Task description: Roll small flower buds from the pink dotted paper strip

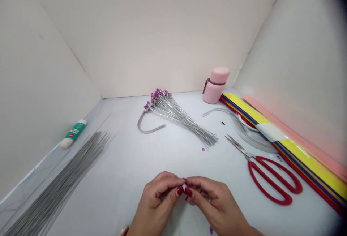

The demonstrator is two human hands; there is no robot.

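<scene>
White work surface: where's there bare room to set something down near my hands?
Bare white surface runs between the grey wire bundle and your left hand, and beyond your right hand up to the purple-tipped wire bunch. It's crowded on the right, around the red-handled scissors, clear plastic coil and striped paper sheets.

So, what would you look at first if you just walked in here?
Probably the two hands with dark red nails at the bottom middle, the left hand and right hand, pinched together. Next come the red-handled steel scissors on the right, and the bunch of silver wires with purple tips in the middle. The rounded pink bottle stands out at the back.
</scene>
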